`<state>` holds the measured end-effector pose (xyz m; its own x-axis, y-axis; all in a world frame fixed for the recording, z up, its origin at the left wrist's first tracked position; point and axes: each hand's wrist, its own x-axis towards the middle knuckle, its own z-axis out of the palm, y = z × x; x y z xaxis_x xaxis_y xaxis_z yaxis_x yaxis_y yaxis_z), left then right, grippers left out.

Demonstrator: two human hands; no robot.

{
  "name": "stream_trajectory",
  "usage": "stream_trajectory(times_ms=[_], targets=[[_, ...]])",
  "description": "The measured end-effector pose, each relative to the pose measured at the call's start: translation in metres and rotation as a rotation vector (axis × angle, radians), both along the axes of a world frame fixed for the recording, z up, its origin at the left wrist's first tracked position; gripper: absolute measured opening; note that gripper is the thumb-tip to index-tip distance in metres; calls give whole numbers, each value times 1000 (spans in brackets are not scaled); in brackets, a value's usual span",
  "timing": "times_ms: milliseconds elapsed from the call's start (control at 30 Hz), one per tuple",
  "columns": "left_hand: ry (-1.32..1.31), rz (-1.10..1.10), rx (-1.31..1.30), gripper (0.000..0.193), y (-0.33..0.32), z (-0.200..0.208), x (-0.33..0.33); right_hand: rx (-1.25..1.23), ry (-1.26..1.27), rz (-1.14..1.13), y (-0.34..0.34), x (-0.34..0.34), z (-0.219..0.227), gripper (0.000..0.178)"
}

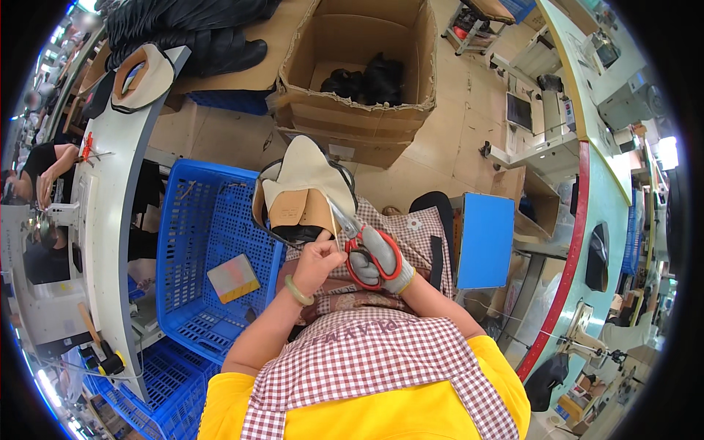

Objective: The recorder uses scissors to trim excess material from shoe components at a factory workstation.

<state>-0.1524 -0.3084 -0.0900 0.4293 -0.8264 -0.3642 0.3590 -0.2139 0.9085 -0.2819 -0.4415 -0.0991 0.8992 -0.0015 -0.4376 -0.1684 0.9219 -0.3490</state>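
A thin pale strip (334, 223) is pinched by the left hand (315, 265), fingertips together. Red-handled scissors (353, 230) are held in the gloved right hand (383, 262), its grip wrapped around them. The cream-and-tan shoe upper (302, 167) is positioned beside a blue crate (187, 246).

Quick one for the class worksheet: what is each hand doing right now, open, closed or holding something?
Left hand: closed, apparently pinching a thin pale strip.
Right hand: gloved, closed on red-handled scissors.
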Motion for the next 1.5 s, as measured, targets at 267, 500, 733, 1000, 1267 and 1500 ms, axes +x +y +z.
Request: stream_trajectory(times_ms=[267, 500, 733, 1000, 1267, 1500], targets=[[-243, -87, -7, 25, 9, -5, -3, 63, 62, -19, 4, 3, 2, 41], [-249, -171, 50, 24, 22, 3, 2, 1, 110, 35, 6, 6, 12, 37], [-266, -230, 78, 24, 44, 18, 12, -98, 85, 130, 8, 2, 19, 50], [-326, -374, 194, 23, 81, 28, 32, 6, 139, 205, 20, -3, -17, 37], [-1082, -107, 19, 18, 46, 81, 43, -10, 255, 190, 23, 8, -23, 31], [-1237, -184, 272, 24, 3, 36, 61, -211, 306, 209, 30, 17, -2, 36]])
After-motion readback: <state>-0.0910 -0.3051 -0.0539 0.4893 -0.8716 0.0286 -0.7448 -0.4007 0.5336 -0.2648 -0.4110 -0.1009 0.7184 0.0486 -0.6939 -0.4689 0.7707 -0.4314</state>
